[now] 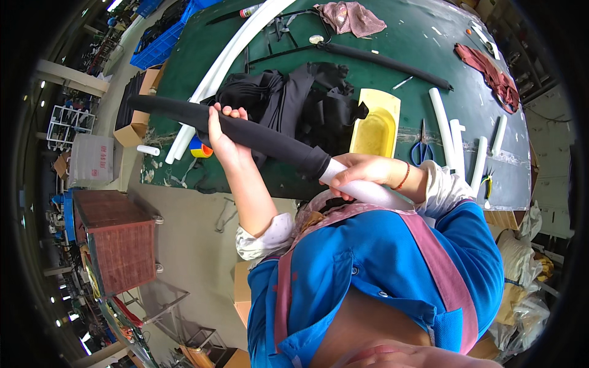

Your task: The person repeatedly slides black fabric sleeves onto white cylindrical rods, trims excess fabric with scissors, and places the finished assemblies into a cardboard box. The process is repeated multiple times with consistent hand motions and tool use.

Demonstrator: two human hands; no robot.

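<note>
A long black fabric sleeve (270, 138) covers most of a white foam tube (374, 195), whose bare end points toward my body at the right. My left hand (228, 138) is wrapped round the covered part, palm beneath it. Close to the sleeve's bunched edge, my right hand (362, 170) grips the bare white foam. The sleeve's far end reaches out to the left past the table's edge. Behind it, a heap of black cloth (264, 92) lies on the green table (417, 37).
A yellow tray (390, 110), blue-handled scissors (421, 153) and several white foam tubes (440, 126) lie to the right. Long white tubes (224, 64) cross the table's left side. A black-covered bar (386, 60) and reddish cloth (491, 73) lie farther back. A brown wheeled cart (119, 251) stands left.
</note>
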